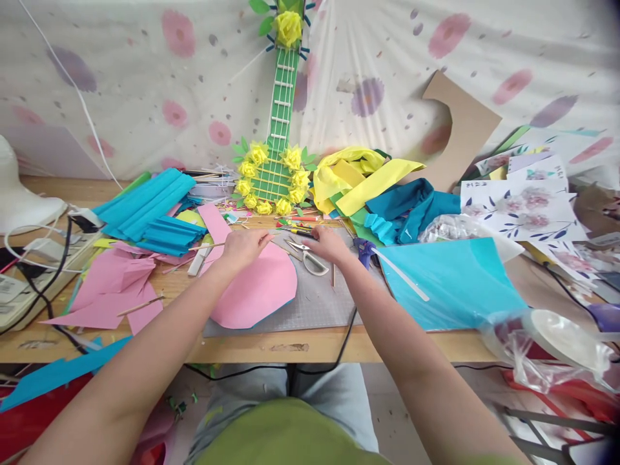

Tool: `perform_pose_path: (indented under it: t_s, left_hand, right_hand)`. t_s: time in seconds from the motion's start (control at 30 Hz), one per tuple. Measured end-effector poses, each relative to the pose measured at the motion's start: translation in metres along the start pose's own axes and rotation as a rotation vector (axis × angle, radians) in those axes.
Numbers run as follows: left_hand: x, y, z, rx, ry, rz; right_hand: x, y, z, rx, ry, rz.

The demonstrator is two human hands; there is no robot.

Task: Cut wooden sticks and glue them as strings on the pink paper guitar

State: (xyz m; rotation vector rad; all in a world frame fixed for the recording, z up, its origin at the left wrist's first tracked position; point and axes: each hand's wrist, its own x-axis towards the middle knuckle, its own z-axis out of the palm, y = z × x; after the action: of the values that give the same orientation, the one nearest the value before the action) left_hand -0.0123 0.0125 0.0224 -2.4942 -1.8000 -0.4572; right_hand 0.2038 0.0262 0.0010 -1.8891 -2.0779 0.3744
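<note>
My left hand (246,248) is closed in a pinch above the pink guitar-shaped piece of paper (261,290), which has a blue underside at its edge. A thin wooden stick (206,246) runs out to the left from under this hand and appears held in the fingers. My right hand (330,244) reaches over the grey cutting mat (320,303), thumb and fingers apart, beside several slim pen-like tools (296,230). Just left of it lie white-handled scissors (312,261), blades partly spread. A purple glue gun (364,250) lies to its right. The right fingertips are partly hidden.
A green paper guitar (281,123) with yellow flowers leans against the curtain. Blue folded paper (145,203) and pink scraps (113,287) lie left. Yellow paper (368,177), a blue sheet (450,281) and a tape roll (562,336) lie right. A black cable (346,339) crosses the front edge.
</note>
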Motion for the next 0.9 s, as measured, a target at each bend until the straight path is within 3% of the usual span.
perform_pose_path:
  t_s: [0.07,0.2,0.33,0.6,0.9]
  left_hand:
    - [-0.001,0.008,-0.001,0.006,-0.027,0.029]
    - [-0.003,0.023,-0.007,0.011,-0.091,0.054]
    - [-0.004,0.029,-0.010,-0.007,-0.110,0.078]
    - [-0.007,0.028,-0.007,-0.197,-0.098,0.123]
    - [-0.004,0.020,-0.006,-0.204,-0.098,0.164]
  right_hand:
    - [0.001,-0.013,0.000,0.257,0.045,-0.056]
    - [0.004,-0.040,0.012,0.690,-0.093,-0.151]
    - [0.008,-0.056,0.023,0.933,-0.021,-0.158]
    - [0.011,-0.064,0.029,0.925,0.100,-0.172]
    - [0.005,-0.062,0.025,1.162,-0.092,-0.268]
